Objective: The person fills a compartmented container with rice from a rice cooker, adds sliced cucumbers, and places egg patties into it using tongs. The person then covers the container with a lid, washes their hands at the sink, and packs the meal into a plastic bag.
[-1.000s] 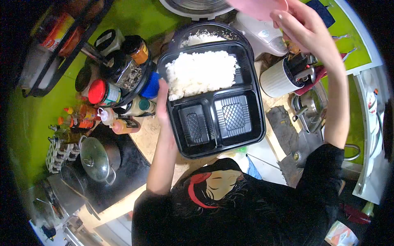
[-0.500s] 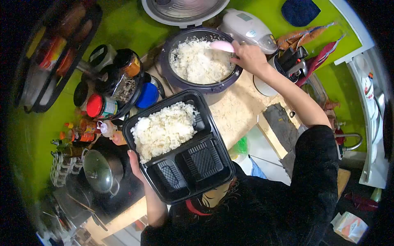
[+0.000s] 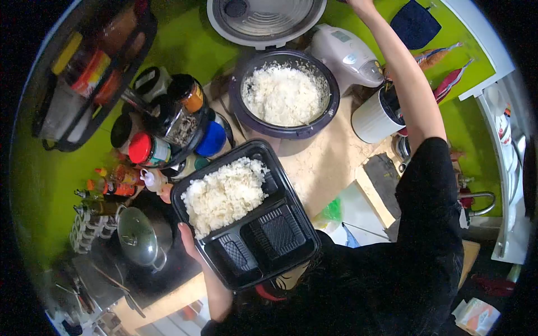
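My left hand (image 3: 190, 243) grips the lower left side of a black compartment meal tray (image 3: 255, 224), thumb at its edge; the other fingers are hidden beneath. White rice (image 3: 227, 196) fills the tray's largest compartment, and the two smaller ones in front hold nothing. Behind the tray stands a rice cooker (image 3: 286, 133) with a mound of cooked rice (image 3: 286, 95) inside. Its lid (image 3: 266, 19) is raised. My right hand (image 3: 360, 4) reaches up to the top edge of the view beside the lid, its fingers mostly cut off. No rice paddle shows now.
A white electric kettle-like appliance (image 3: 344, 56) and a white utensil holder (image 3: 372, 119) stand right of the cooker. Jars, one with a red lid (image 3: 140, 148), crowd the left. A lidded pot (image 3: 137, 238) sits on the dark stove at lower left.
My right hand has left the cooker's rice and moved up to the top edge of the view. The pink paddle it held is out of sight. The tray stays in my left hand.
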The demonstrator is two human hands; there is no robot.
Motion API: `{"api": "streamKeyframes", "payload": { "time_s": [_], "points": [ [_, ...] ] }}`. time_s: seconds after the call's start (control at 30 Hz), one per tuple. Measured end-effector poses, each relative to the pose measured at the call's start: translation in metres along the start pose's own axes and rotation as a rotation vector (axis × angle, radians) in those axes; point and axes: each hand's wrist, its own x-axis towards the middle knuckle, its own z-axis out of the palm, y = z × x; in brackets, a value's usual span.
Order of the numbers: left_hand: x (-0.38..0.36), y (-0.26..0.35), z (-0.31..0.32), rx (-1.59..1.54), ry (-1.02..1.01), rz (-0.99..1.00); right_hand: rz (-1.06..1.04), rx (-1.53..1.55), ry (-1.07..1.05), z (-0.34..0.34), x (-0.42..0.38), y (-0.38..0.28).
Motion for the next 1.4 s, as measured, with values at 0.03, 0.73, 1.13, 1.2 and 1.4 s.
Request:
{"api": "streamKeyframes", "payload": {
  "time_s": [0.03,0.73,1.13,1.2,1.4],
  "points": [
    [0.0,-0.001,0.004,0.006,0.057,0.048,0.216,0.284,-0.048,0.012,0.008,0.025],
    [-0.006,0.009,0.017,0.056,0.027,0.055,0.647,0.545,0.351,-0.079,-0.257,-0.138],
    [-0.012,0.002,0.014,0.051,0.146,0.083,0.829,0.413,-0.075,-0.004,-0.237,-0.033],
    [-0.016,-0.002,0.034,0.092,0.289,0.16,0.809,0.284,-0.172,-0.001,-0.246,-0.011],
    [-0.024,-0.022,0.016,0.05,0.261,0.307,0.544,0.2,-0.129,0.012,-0.231,0.026]
  ]
}}
